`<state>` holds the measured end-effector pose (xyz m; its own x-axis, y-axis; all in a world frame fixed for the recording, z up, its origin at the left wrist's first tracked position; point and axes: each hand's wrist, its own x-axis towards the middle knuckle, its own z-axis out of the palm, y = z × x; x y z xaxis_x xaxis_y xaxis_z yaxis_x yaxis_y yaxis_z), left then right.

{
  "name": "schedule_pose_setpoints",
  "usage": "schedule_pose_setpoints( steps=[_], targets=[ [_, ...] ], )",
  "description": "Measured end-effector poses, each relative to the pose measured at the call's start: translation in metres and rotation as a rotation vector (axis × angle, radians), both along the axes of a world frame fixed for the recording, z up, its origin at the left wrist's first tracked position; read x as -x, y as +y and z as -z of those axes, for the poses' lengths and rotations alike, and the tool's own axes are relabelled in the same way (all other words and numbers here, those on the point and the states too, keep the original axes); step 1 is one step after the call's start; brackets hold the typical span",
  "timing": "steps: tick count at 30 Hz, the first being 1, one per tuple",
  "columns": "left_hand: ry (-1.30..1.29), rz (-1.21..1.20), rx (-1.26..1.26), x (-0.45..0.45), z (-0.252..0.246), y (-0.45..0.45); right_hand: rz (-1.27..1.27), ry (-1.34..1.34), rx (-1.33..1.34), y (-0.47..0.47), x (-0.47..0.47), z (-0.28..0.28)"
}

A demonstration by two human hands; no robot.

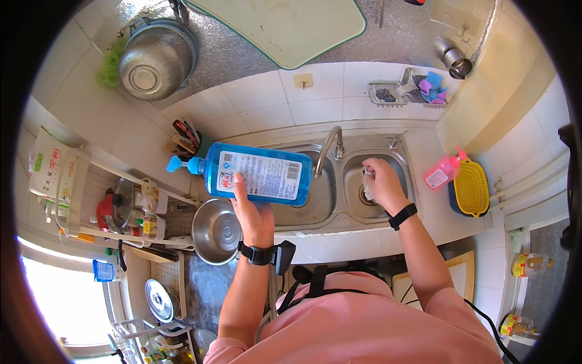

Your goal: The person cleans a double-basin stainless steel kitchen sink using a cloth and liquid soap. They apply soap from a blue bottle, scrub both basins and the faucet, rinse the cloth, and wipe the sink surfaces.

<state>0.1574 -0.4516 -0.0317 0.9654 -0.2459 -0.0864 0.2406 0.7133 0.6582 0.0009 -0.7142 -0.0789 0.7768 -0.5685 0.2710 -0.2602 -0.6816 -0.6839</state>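
My left hand (252,216) grips a large blue pump bottle of liquid (259,173), which lies sideways with its pump pointing left and its printed label facing up. The bottle hangs over the left basin of the steel double sink (320,195). Above the right basin, my right hand (384,182) pinches a crumpled whitish cloth (367,184) that dangles over the drain. Between the basins rises a curved metal faucet (328,145). Just left of the sink rests a steel bowl (216,232), partly covered by the bottle.
A pink pump bottle (439,175) and a yellow basket (471,187) stand right of the sink. Wire soap racks (386,94) hang on the tiled wall. A utensil holder (193,143) is behind the blue bottle; a rack with a pot (122,202) stands at left.
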Motion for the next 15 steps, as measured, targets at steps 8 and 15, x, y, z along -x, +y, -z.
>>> schedule_pose_setpoints(
  steps=[8,15],
  targets=[
    [-0.027,0.011,-0.026,0.007,0.003,-0.005,0.059,0.014,-0.395,-0.029,0.01,0.01],
    [-0.039,0.022,-0.028,0.009,0.005,-0.006,0.226,-0.234,-1.228,-0.031,0.02,0.006]
  ],
)
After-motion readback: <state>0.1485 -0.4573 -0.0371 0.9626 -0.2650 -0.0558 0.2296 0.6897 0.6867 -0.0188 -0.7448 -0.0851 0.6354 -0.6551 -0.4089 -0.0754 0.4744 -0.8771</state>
